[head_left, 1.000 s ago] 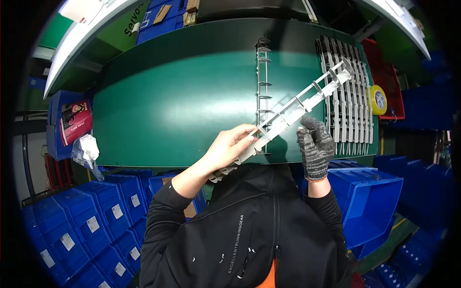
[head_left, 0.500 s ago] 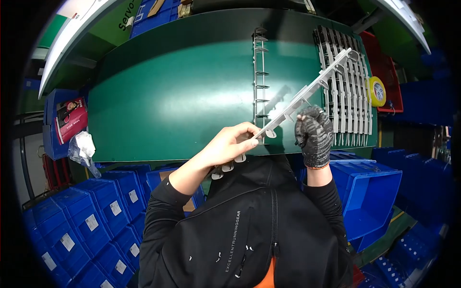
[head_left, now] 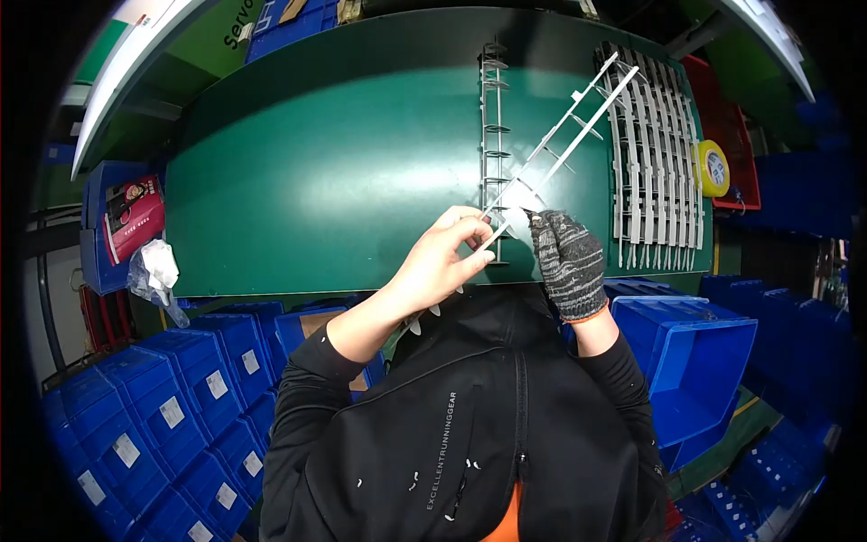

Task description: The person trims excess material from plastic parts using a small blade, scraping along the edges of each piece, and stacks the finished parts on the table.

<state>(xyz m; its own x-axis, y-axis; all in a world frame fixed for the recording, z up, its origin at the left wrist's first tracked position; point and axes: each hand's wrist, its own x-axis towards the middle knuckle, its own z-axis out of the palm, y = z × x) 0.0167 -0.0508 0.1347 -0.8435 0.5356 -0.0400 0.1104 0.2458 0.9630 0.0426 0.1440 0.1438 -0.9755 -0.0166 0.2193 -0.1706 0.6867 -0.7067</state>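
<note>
My left hand [head_left: 442, 257], bare, pinches the near end of a long pale ladder-like plastic frame [head_left: 587, 130] between thumb and fingers. This frame slants up and away to the right, its two rails and cross pieces showing. My right hand [head_left: 571, 269], in a dark grey knitted glove, is closed beside the frame's near part. A small dark tip shows at its fingers, but what they hold is hidden. Beneath the held frame, a similar ladder-like frame [head_left: 499, 113] lies lengthwise on the green table [head_left: 316, 181].
Several similar frames lie side by side in a stack [head_left: 657, 163] at the table's right. A yellow round object [head_left: 712, 169] sits beside them, with a red tray [head_left: 742, 185] beyond. Blue crates [head_left: 691, 379] stand at right and left. A red packet [head_left: 135, 226] lies at far left.
The held frame has turned, so both rails now face me, and its far end has shifted left and away. My right hand has moved left, closer to its near part.
</note>
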